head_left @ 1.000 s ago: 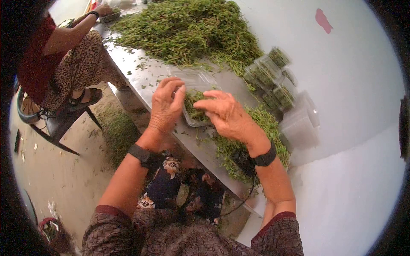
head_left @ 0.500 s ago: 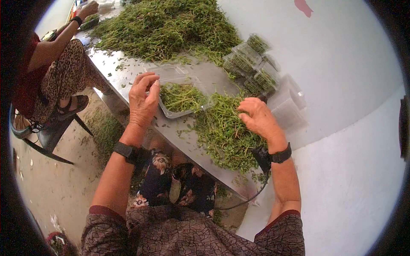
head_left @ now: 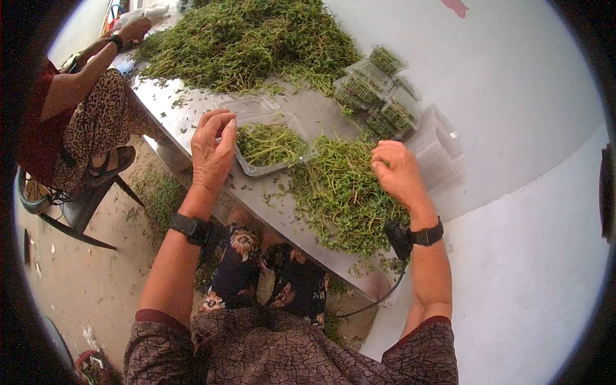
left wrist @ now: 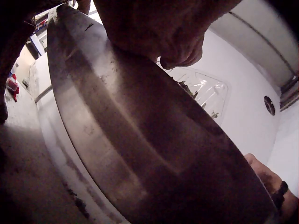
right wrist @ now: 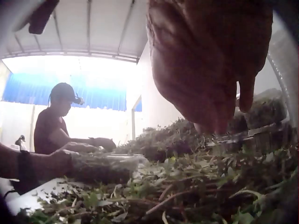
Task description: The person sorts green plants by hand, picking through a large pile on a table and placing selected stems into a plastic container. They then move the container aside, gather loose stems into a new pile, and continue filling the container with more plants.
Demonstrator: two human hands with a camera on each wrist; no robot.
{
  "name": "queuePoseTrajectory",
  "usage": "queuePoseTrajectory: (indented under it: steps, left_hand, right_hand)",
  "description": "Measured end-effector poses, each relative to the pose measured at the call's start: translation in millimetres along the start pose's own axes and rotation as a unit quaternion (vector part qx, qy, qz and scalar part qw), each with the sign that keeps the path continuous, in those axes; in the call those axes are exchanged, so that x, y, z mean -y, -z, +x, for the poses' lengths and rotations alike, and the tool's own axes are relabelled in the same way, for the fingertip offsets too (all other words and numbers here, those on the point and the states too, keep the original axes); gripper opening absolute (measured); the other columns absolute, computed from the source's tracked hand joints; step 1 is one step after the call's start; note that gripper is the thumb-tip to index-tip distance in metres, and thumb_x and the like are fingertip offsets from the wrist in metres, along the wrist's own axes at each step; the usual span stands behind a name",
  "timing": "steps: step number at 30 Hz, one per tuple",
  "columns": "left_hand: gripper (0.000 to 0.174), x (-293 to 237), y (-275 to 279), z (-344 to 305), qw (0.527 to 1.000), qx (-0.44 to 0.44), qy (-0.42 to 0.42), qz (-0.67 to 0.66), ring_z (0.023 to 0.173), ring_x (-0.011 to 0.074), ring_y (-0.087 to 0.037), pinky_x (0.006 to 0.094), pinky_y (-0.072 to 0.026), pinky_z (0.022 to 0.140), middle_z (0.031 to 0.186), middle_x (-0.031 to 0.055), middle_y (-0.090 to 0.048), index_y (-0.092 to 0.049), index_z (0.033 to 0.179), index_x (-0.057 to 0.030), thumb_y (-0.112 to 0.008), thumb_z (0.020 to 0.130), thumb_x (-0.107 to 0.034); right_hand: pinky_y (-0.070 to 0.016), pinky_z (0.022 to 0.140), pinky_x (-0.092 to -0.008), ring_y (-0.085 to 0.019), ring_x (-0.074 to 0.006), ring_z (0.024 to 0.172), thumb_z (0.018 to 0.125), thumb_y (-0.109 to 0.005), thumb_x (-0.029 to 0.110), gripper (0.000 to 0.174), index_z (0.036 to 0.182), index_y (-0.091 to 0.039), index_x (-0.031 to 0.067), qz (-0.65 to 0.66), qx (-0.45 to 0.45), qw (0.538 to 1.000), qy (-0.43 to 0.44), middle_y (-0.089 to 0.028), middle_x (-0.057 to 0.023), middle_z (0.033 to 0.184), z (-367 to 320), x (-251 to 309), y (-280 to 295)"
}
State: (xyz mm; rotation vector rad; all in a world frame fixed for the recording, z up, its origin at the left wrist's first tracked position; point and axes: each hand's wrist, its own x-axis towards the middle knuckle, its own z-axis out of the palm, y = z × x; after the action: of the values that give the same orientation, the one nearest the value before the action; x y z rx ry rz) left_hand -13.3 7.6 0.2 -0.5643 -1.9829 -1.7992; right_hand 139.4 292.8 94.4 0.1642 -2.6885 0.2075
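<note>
My left hand (head_left: 212,151) is at the left side of a clear plastic container (head_left: 260,171), its fingers and thumb curled at the rim. Green leafy sprigs (head_left: 273,144) lie inside the container, and its clear lid is folded back at the far side. To the right, my right hand (head_left: 403,176) hovers at the edge of a small heap of loose greens (head_left: 346,199). In the right wrist view, the fingers of that hand (right wrist: 210,60) hang down loosely over the greens, with nothing seen between them. The left wrist view mostly shows the metal table's edge.
A large mound of greens (head_left: 250,45) covers the far part of the metal table (head_left: 308,115). Filled boxes (head_left: 385,96) are stacked by the wall, beside nested clear plastic containers (head_left: 439,151). Another person (head_left: 70,96) sits at the far left near a chair (head_left: 77,212).
My right hand has moved from over the container to the right, above the small heap. The left hand stays at the container's side. The head view has shifted a little.
</note>
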Motion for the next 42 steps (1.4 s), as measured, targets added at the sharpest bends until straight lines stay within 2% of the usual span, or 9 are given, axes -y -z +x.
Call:
queuePoseTrajectory:
  steps: [3, 5, 8, 13, 23, 28, 30, 37, 42]
  left_hand:
    - [0.015, 4, 0, 0, 1.0, -0.002, -0.006, -0.01, 0.098, 0.0175, -0.057, 0.0274, -0.0451, 0.086, 0.106, 0.0097, -0.06, -0.062, 0.098, 0.0025, -0.055, 0.089, -0.007]
    - [0.018, 8, -1, 1, 0.998, -0.016, -0.054, -0.014, 0.085, 0.0162, -0.061, 0.0277, -0.0505, 0.075, 0.107, 0.0112, -0.059, -0.064, 0.097, 0.0033, -0.056, 0.089, -0.01]
    - [0.015, 3, 0, 0, 1.0, 0.0, -0.023, -0.01, 0.101, 0.0197, -0.057, 0.0285, -0.0448, 0.088, 0.108, 0.0123, -0.06, -0.063, 0.098, 0.0025, -0.055, 0.088, -0.007]
    - [0.015, -1, 0, -2, 1.0, -0.005, -0.001, -0.007, 0.093, 0.0192, -0.06, 0.028, -0.0487, 0.079, 0.109, 0.0126, -0.06, -0.063, 0.098, 0.0011, -0.056, 0.088, -0.006]
    - [0.015, -2, -1, -1, 1.0, -0.011, 0.005, -0.028, 0.089, 0.0212, -0.06, 0.0292, -0.0488, 0.077, 0.102, 0.0123, -0.06, -0.062, 0.096, 0.0013, -0.056, 0.087, -0.01]
    - [0.015, 2, -3, -1, 0.999, -0.023, -0.011, -0.025, 0.088, 0.0224, -0.061, 0.03, -0.0489, 0.077, 0.101, 0.0129, -0.06, -0.062, 0.095, 0.0013, -0.057, 0.086, -0.009]
    - [0.014, 3, -4, 0, 0.998, -0.036, -0.039, -0.017, 0.089, 0.0241, -0.061, 0.0309, -0.049, 0.078, 0.101, 0.0133, -0.06, -0.062, 0.094, 0.0011, -0.058, 0.085, -0.009]
    - [0.014, -1, -5, -2, 0.998, -0.032, -0.005, -0.045, 0.089, 0.0249, -0.061, 0.0322, -0.05, 0.074, 0.1, 0.014, -0.061, -0.062, 0.093, 0.0021, -0.057, 0.084, -0.008]
    - [0.015, 1, -6, -1, 0.999, -0.027, -0.006, -0.037, 0.088, 0.0236, -0.061, 0.0309, -0.0497, 0.072, 0.101, 0.0138, -0.06, -0.062, 0.094, 0.002, -0.057, 0.085, -0.008]
  right_hand:
    - [-0.0477, 0.087, -0.0409, -0.061, -0.0327, 0.1, 0.073, -0.06, 0.005, 0.009, 0.079, -0.066, 0.001, 0.043, -0.033, 0.998, -0.028, -0.067, -0.0158, 0.089, 2, -2, 7]
    - [-0.048, 0.088, -0.04, -0.062, -0.0325, 0.099, 0.074, -0.061, 0.004, 0.01, 0.081, -0.067, 0.0007, 0.067, -0.056, 0.996, -0.036, -0.067, -0.0157, 0.091, 5, -1, 9]
    - [-0.0487, 0.087, -0.0368, -0.064, -0.0298, 0.097, 0.077, -0.061, 0.004, 0.01, 0.085, -0.067, -0.0004, 0.094, -0.082, 0.988, -0.094, -0.068, -0.0154, 0.095, 10, 3, 15]
    - [-0.0473, 0.087, -0.0313, -0.064, -0.0204, 0.096, 0.083, -0.06, 0.005, 0.013, 0.091, -0.068, -0.0019, 0.227, -0.07, 0.953, -0.188, -0.069, -0.0154, 0.099, 26, 26, 20]
    - [-0.0496, 0.082, -0.0326, -0.066, -0.024, 0.089, 0.082, -0.06, 0.008, 0.014, 0.089, -0.068, -0.0016, 0.25, -0.044, 0.967, -0.02, -0.069, -0.0171, 0.094, 82, 77, -18]
    - [-0.0492, 0.073, -0.0351, -0.065, -0.0285, 0.081, 0.079, -0.061, 0.015, 0.017, 0.083, -0.067, 0.0, 0.187, 0.036, 0.981, -0.03, -0.067, -0.0155, 0.084, 97, 85, -42]
    - [-0.0483, 0.072, -0.0289, -0.061, -0.0146, 0.077, 0.082, -0.063, 0.011, 0.019, 0.091, -0.065, -0.0054, 0.152, 0.014, 0.988, -0.015, -0.068, -0.0104, 0.092, 98, 83, -45]
    - [-0.0464, 0.092, -0.0395, -0.061, -0.0322, 0.103, 0.075, -0.065, 0.01, 0.014, 0.087, -0.069, 0.0032, 0.113, 0.027, 0.992, 0.054, -0.068, -0.0155, 0.101, 74, 58, -44]
    - [-0.0419, 0.098, -0.0418, -0.053, -0.0349, 0.115, 0.077, -0.065, 0.011, 0.019, 0.095, -0.069, 0.0064, 0.113, 0.065, 0.989, 0.073, -0.064, -0.0166, 0.113, 69, 69, -52]
